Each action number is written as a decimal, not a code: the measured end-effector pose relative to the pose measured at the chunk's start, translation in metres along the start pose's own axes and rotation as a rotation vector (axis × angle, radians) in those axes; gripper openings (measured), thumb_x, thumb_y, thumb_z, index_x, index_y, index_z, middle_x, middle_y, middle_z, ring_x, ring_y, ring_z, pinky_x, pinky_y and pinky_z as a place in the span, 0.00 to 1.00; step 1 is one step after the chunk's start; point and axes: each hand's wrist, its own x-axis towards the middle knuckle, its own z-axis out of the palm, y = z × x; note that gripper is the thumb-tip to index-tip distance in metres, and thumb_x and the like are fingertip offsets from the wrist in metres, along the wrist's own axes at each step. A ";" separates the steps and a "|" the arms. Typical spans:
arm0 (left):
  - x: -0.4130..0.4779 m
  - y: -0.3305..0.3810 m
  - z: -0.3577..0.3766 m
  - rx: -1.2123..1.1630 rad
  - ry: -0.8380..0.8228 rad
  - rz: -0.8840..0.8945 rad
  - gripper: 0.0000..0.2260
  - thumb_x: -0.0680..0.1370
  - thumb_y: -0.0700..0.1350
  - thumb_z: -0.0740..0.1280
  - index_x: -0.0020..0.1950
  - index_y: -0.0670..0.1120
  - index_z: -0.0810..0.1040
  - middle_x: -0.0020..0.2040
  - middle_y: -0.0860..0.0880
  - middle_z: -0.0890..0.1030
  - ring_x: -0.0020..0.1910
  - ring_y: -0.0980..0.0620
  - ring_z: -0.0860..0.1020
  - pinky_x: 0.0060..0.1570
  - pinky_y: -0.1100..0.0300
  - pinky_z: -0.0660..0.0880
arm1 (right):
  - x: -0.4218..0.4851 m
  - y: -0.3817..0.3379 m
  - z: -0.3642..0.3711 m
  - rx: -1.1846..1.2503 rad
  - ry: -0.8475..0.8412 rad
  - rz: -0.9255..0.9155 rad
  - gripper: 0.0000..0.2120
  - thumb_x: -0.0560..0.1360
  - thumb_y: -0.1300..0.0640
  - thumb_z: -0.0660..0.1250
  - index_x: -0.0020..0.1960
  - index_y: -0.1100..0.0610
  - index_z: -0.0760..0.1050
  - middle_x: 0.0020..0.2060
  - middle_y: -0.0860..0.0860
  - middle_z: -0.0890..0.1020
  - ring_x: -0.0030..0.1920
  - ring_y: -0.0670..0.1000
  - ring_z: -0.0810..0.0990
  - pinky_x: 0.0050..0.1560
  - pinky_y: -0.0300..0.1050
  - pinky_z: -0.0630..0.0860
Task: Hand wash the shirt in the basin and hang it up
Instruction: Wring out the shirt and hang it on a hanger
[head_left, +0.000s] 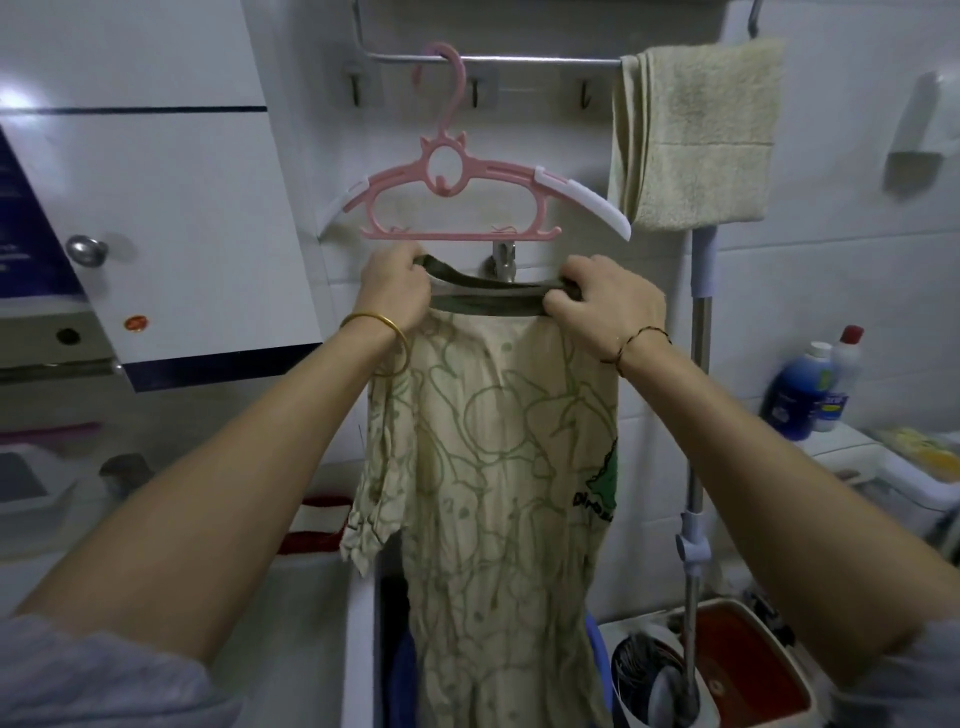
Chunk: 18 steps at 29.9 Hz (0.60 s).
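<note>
A beige shirt (498, 447) with green outline drawings and a dark green collar hangs down wrinkled and damp-looking between my arms. My left hand (396, 291) grips the collar's left end and my right hand (605, 304) grips its right end, stretching the neck opening wide. Just above the collar a pink hanger (457, 208) with white shoulder tips hangs by its hook from a metal rail (519, 62). The shirt does not touch the hanger. No basin is clearly in view.
A beige towel (696, 135) is draped over the rail at the right. A mop pole (696, 415) stands right of the shirt, above a mop bucket (727, 670). Detergent bottles (810, 389) sit on a ledge at the right. A white cabinet door (171, 218) stands open at the left.
</note>
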 end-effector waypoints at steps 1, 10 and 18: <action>-0.001 0.000 -0.003 -0.008 0.001 0.004 0.11 0.76 0.32 0.54 0.45 0.41 0.75 0.44 0.43 0.73 0.45 0.47 0.70 0.39 0.61 0.64 | 0.001 0.000 -0.001 0.047 0.003 0.023 0.07 0.75 0.49 0.58 0.40 0.50 0.69 0.39 0.49 0.72 0.41 0.53 0.73 0.32 0.41 0.59; -0.009 -0.004 -0.019 0.507 0.159 0.017 0.14 0.79 0.41 0.54 0.58 0.42 0.77 0.60 0.39 0.71 0.58 0.38 0.69 0.56 0.49 0.68 | -0.003 -0.010 -0.012 0.185 0.239 0.162 0.08 0.71 0.49 0.57 0.43 0.52 0.72 0.33 0.47 0.74 0.37 0.51 0.73 0.31 0.41 0.60; 0.000 0.030 -0.032 -0.619 -0.102 -0.625 0.10 0.80 0.36 0.53 0.42 0.43 0.71 0.38 0.45 0.76 0.34 0.49 0.76 0.23 0.60 0.76 | 0.034 -0.024 -0.016 -0.052 0.359 0.080 0.18 0.77 0.50 0.60 0.66 0.52 0.69 0.62 0.53 0.70 0.55 0.56 0.72 0.43 0.45 0.66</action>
